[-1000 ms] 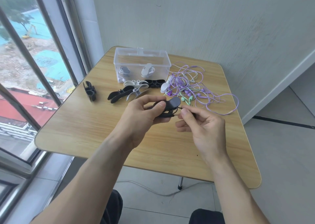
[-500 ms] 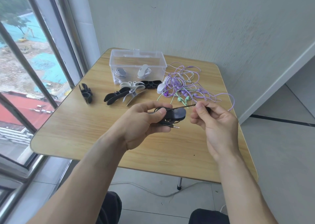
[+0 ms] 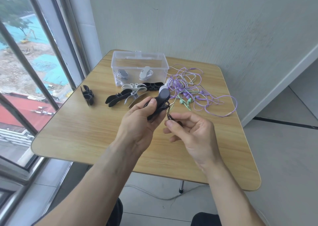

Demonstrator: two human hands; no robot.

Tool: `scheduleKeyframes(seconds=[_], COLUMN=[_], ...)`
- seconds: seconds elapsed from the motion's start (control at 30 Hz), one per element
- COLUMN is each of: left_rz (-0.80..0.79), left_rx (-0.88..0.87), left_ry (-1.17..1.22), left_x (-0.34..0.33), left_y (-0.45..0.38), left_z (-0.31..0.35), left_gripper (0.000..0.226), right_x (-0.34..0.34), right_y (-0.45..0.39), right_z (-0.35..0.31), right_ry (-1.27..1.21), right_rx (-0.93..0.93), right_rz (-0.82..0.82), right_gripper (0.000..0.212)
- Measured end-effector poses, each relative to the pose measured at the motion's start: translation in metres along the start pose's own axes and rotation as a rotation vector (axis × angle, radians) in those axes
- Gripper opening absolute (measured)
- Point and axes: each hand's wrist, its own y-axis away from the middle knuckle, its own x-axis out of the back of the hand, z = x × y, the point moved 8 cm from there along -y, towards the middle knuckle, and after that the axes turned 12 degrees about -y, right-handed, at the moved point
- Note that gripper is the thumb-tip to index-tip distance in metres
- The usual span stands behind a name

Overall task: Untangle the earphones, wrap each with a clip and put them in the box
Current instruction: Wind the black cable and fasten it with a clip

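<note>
Above a wooden table (image 3: pixel 82 129), the left hand (image 3: pixel 137 124) grips a black clip (image 3: pixel 160 99) wound with dark earphone cable. The right hand (image 3: pixel 192 131) pinches the cable's loose end (image 3: pixel 169 114). Behind them, tangled purple earphones (image 3: pixel 194 86) lie beside a clear box (image 3: pixel 139 67).

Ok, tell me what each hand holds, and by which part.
The left hand grips the black clip round its lower half. The right hand pinches the black earphone cable near its plug end.
</note>
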Motion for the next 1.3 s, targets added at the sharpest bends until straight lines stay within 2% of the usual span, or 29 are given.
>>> scheduleKeyframes(seconds=[0.1,0.2,0.33,0.43,0.5,0.57,0.67,0.87,0.97,1.07,1.17,1.3], left_rz=[-0.005,0.033,0.043,0.044,0.026,0.000,-0.033,-0.041,-0.043,-0.012,0.017,0.046], left_rx=[-0.009,0.003,-0.001,-0.045,-0.077,-0.113,-0.139,-0.132,-0.118,-0.078,-0.034,-0.090], left_ry=[-0.005,-0.028,-0.034,-0.009,-0.011,-0.047,-0.109,-0.131,-0.116,-0.119,-0.139,-0.370], left_x=[-0.005,-0.006,-0.011,-0.014,-0.017,-0.021,-0.027,-0.030,-0.030,-0.028,-0.028,-0.022], left_y=[0.001,0.002,0.007,0.009,0.011,0.014,0.017,0.015,0.014,0.015,0.017,0.015], left_z=[-0.007,-0.016,-0.022,-0.021,-0.020,-0.021,-0.022,-0.020,-0.023,-0.027,-0.033,-0.030], left_gripper=[0.044,0.051,0.048,0.031,0.024,0.021,0.024,0.033,0.023,0.035,0.035,0.018], right_x=[-0.003,-0.004,-0.005,-0.006,-0.004,-0.001,0.003,0.004,0.006,0.004,0.010,0.020], right_y=[0.001,0.003,0.007,0.009,0.009,0.008,0.009,0.010,0.010,0.011,0.010,0.007], right_z=[0.005,0.009,0.015,0.019,0.023,0.030,0.037,0.036,0.029,0.017,0.013,0.007], right_ry=[-0.018,-0.002,0.046,0.018,-0.068,-0.267,-0.439,-0.452,-0.334,-0.119,-0.063,-0.003], right_rx=[-0.002,0.025,0.033,0.024,-0.024,-0.123,-0.246,-0.300,-0.216,-0.057,0.024,0.084], right_rz=[0.020,0.087,0.162,0.173,0.203,0.246,0.293,0.279,0.272,0.251,0.301,0.344], right_gripper=[0.020,0.021,0.020,0.020,0.022,0.024,0.020,0.016,0.021,0.026,0.026,0.024])
